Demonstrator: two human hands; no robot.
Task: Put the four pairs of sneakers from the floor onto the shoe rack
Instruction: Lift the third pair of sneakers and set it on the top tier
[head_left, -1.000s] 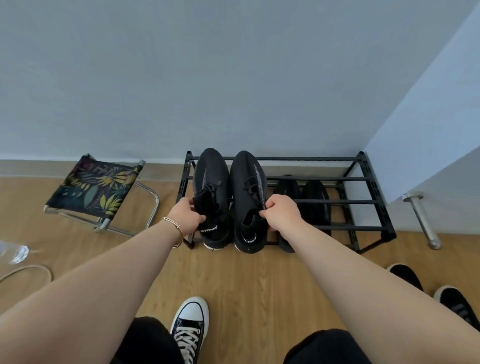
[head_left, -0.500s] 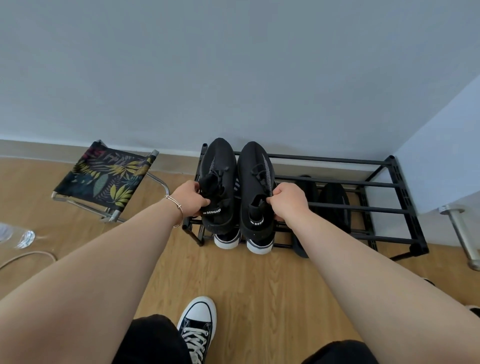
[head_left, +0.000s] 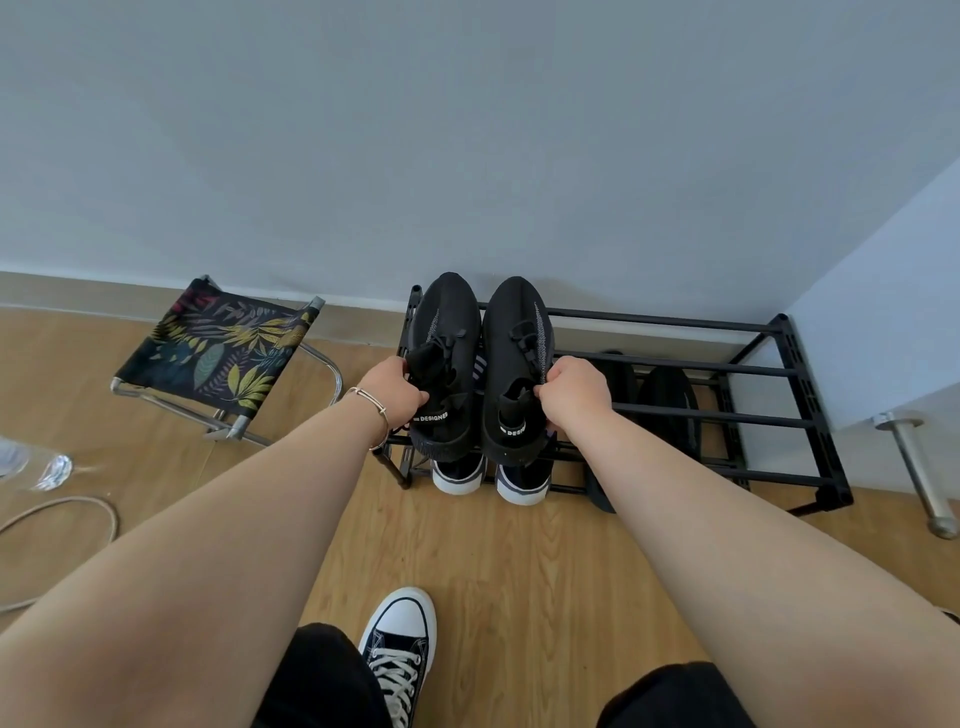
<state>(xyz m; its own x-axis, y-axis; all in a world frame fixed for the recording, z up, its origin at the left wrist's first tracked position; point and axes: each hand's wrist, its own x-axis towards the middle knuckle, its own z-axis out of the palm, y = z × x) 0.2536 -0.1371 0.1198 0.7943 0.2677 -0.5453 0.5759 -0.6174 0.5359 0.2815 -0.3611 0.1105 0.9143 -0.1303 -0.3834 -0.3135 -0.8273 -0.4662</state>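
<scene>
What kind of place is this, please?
Probably a home entryway or hallway: a black shoe rack stands against a plain wall on wood-look flooring, beside a small folding stool.

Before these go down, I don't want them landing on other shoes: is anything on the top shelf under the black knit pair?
Nothing visible. The left hand and right hand hold the black knit sneakers over the shoe rack; the white-soled pair and dark pair sit on the lower shelf.
</scene>
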